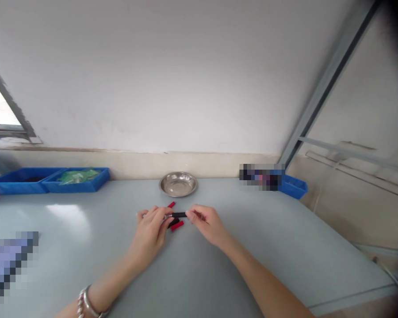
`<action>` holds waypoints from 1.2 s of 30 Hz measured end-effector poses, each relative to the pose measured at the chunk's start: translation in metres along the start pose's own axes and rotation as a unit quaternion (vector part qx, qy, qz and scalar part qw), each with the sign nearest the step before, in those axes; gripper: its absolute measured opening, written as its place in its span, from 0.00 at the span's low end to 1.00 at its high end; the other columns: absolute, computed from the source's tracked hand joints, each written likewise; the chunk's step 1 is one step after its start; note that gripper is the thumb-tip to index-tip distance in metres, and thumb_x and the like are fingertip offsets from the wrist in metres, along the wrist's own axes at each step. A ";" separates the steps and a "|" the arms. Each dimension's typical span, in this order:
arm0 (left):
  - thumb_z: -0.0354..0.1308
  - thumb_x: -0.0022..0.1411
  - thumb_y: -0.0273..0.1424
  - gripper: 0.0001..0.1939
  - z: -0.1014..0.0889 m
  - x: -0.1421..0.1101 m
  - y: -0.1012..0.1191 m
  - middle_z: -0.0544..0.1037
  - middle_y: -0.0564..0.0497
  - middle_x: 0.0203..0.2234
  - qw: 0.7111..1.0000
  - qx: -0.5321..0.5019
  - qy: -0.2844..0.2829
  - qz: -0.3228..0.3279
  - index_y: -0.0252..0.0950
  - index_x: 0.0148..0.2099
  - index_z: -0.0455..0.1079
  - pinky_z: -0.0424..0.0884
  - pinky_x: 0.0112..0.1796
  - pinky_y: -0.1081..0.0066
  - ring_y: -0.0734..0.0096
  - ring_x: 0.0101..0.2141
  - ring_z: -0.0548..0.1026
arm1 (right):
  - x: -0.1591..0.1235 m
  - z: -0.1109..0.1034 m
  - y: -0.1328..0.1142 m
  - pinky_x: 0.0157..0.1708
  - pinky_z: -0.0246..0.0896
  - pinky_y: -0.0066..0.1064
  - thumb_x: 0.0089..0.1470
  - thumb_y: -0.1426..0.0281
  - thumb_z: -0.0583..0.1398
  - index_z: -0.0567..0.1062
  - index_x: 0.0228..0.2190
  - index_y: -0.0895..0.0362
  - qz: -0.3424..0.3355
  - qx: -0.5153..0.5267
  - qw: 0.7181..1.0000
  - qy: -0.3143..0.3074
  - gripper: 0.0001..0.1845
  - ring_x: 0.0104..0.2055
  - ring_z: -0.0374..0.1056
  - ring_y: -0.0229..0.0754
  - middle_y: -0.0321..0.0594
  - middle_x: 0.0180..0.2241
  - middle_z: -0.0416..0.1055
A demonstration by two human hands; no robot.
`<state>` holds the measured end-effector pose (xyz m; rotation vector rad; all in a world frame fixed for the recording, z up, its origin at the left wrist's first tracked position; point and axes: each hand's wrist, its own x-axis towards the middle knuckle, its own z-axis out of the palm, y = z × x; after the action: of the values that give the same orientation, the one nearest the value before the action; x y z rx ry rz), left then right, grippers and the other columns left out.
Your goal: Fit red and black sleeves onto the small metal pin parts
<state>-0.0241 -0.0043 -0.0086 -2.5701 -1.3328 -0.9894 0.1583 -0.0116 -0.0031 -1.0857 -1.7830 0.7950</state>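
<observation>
My left hand [154, 224] and my right hand [207, 222] meet over the middle of the table. Between them lies a slim black pen-like rod [179, 215] with a silvery section at its left end. The left fingers pinch that silvery end, while the right thumb and fingertips grip the black end. Just below the rod, a black piece [174, 222] shows partly, next to my left fingertips. A short red tube [177, 226] rests on the table beside it. Behind my left fingers, another red piece [171, 204] is partly covered.
A round steel dish [178, 184] stands beyond my hands, near the wall. Two blue trays sit at the far left; one blue tray [93, 180] holds a green plastic bag [79, 176]. A blue bin [294, 186] is at the far right, beside a pixelated patch. The grey table [285, 247] spreads around.
</observation>
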 end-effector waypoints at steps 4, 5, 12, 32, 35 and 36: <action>0.42 0.62 0.31 0.08 -0.001 0.001 0.001 0.73 0.53 0.28 1.000 -0.005 -0.005 -0.001 0.38 0.38 0.62 0.55 0.37 0.66 0.70 0.30 0.69 | 0.000 0.000 0.000 0.23 0.47 0.25 0.54 0.59 0.48 0.63 0.19 0.58 0.007 -0.017 1.000 0.008 0.20 0.22 0.51 0.32 0.32 0.18 0.55; 0.42 0.62 0.31 0.08 -0.001 0.001 0.001 0.73 0.53 0.28 1.000 -0.007 -0.005 -0.002 0.38 0.38 0.62 0.55 0.37 0.66 0.70 0.30 0.69 | 0.000 0.000 0.000 0.23 0.48 0.25 0.54 0.59 0.48 0.65 0.20 0.58 0.007 -0.009 1.000 0.011 0.19 0.22 0.52 0.32 0.32 0.19 0.56; 0.41 0.62 0.32 0.09 -0.001 0.001 0.001 0.73 0.53 0.28 1.000 -0.002 0.002 -0.014 0.38 0.38 0.61 0.55 0.37 0.66 0.70 0.30 0.70 | 0.000 0.002 0.001 0.26 0.53 0.24 0.52 0.62 0.52 0.67 0.29 0.56 -0.004 0.016 0.999 0.027 0.11 0.27 0.58 0.33 0.35 0.27 0.64; 0.42 0.62 0.31 0.07 0.000 0.000 0.002 0.73 0.53 0.29 1.000 -0.010 0.005 -0.016 0.38 0.37 0.61 0.54 0.37 0.66 0.70 0.30 0.70 | 0.000 0.002 0.004 0.26 0.52 0.24 0.53 0.65 0.51 0.66 0.25 0.57 -0.026 -0.017 0.999 0.024 0.10 0.26 0.56 0.33 0.33 0.24 0.60; 0.42 0.62 0.31 0.07 0.000 0.000 0.002 0.73 0.53 0.29 1.000 -0.014 0.001 -0.013 0.38 0.38 0.61 0.54 0.37 0.66 0.70 0.31 0.70 | 0.000 0.001 0.004 0.26 0.50 0.25 0.55 0.64 0.49 0.62 0.19 0.57 -0.038 -0.047 0.998 0.020 0.16 0.25 0.54 0.33 0.33 0.21 0.56; 0.42 0.62 0.31 0.07 0.000 0.000 0.002 0.73 0.53 0.29 1.000 -0.014 -0.002 -0.011 0.38 0.38 0.61 0.54 0.37 0.66 0.69 0.31 0.70 | 0.000 0.000 0.004 0.25 0.49 0.25 0.55 0.63 0.48 0.60 0.18 0.57 -0.036 -0.055 0.998 0.020 0.17 0.24 0.53 0.33 0.32 0.20 0.55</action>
<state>-0.0226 -0.0052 -0.0080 -2.5842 -1.3614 -1.0160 0.1590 -0.0099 -0.0063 -1.0937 -1.8398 0.6330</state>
